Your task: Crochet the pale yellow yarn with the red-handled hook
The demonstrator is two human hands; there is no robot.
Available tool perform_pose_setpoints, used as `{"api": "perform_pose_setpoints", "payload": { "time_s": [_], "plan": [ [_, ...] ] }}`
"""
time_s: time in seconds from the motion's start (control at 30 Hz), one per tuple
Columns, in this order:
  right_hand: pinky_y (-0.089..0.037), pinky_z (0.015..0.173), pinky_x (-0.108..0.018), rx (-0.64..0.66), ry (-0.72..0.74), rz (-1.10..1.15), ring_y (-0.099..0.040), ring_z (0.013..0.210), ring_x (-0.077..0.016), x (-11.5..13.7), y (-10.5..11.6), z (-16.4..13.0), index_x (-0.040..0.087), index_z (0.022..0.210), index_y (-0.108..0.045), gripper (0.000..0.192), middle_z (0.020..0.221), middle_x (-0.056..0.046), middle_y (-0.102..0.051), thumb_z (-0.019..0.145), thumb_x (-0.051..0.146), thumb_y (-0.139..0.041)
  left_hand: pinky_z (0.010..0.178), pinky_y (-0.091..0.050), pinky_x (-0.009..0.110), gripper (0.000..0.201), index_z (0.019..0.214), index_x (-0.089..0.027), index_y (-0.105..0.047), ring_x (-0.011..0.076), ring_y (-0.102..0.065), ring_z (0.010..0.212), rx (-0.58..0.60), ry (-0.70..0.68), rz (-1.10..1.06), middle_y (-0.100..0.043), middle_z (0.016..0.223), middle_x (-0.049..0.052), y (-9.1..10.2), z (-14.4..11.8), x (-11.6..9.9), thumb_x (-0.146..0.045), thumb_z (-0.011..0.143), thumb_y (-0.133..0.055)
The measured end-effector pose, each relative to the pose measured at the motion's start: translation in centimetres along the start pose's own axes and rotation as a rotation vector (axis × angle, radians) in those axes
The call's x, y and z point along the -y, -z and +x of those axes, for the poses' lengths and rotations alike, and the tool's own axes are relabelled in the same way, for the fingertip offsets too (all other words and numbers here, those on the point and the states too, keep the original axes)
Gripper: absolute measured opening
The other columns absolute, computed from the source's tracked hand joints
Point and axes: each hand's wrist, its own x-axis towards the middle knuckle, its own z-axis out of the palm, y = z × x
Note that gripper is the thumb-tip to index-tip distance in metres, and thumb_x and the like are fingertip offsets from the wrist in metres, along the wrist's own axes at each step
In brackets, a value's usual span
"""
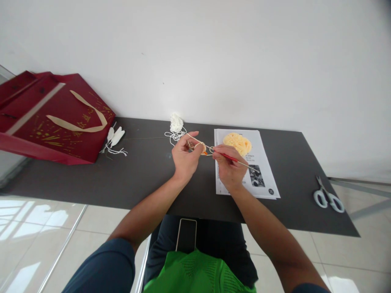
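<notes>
My left hand [184,156] pinches a small peach crochet piece [203,149] and a strand of peach yarn above the dark table [146,175]. Just to its right, my right hand [229,169] grips a crochet hook with a red handle [227,156], its tip at the crochet piece. A heap of peach yarn [237,143] lies on a printed sheet [262,183] behind my right hand. A small clump of white yarn [176,123] sits at the table's back edge, beyond my left hand.
A dark red gift bag [51,118] with a beige ribbon lies at the table's left end, white tassels [114,140] beside it. White-handled scissors [328,197] lie near the right end. A phone [187,235] rests on my lap. A white wall stands behind the table.
</notes>
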Motion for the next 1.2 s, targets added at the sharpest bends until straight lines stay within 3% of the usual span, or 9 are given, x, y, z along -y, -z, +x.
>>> {"api": "perform_pose_setpoints", "payload": {
  "time_s": [0.17, 0.67, 1.0, 1.2],
  "plan": [
    [-0.063, 0.083, -0.044, 0.014, -0.006, -0.012, -0.074, 0.089, -0.0223, 0.19, 0.04, -0.11, 0.035, 0.096, -0.081, 0.017, 0.096, -0.002, -0.080, 0.084, 0.024, -0.078, 0.066, -0.054, 0.025, 0.032, 0.105, -0.022, -0.070, 0.0109, -0.064, 0.065, -0.024, 0.011, -0.011, -0.069, 0.076, -0.004, -0.05, -0.07, -0.06, -0.021, 0.074, -0.078],
    [-0.065, 0.087, -0.043, 0.153, 0.158, -0.126, -0.077, 0.093, -0.0211, -0.43, 0.37, -0.72, 0.039, 0.106, -0.080, 0.031, 0.105, -0.001, -0.082, 0.084, 0.017, -0.077, 0.072, -0.055, 0.027, 0.028, 0.102, -0.021, -0.070, 0.0119, -0.067, 0.067, -0.085, 0.016, 0.024, -0.071, 0.075, -0.003, -0.02, 0.09, 0.33, -0.020, 0.074, -0.075],
    [-0.066, 0.070, -0.039, 0.007, -0.197, 0.107, -0.074, 0.080, -0.0191, -0.05, -0.35, -0.10, 0.034, 0.091, -0.082, 0.010, 0.099, -0.001, -0.079, 0.083, 0.028, -0.080, 0.063, -0.052, 0.023, 0.030, 0.102, -0.022, -0.070, 0.0099, -0.062, 0.064, -0.077, 0.012, -0.038, -0.070, 0.077, -0.003, -0.04, 0.18, 0.04, -0.017, 0.073, -0.076],
    [-0.066, 0.085, -0.043, 0.127, 0.037, -0.041, -0.076, 0.091, -0.0210, -0.52, 0.25, -0.29, 0.037, 0.098, -0.082, 0.020, 0.103, -0.001, -0.082, 0.085, 0.022, -0.077, 0.067, -0.052, 0.025, 0.029, 0.102, -0.020, -0.070, 0.0105, -0.064, 0.065, -0.077, 0.040, -0.036, -0.071, 0.075, -0.003, -0.11, 0.23, 0.18, -0.018, 0.073, -0.076]
  ]
}}
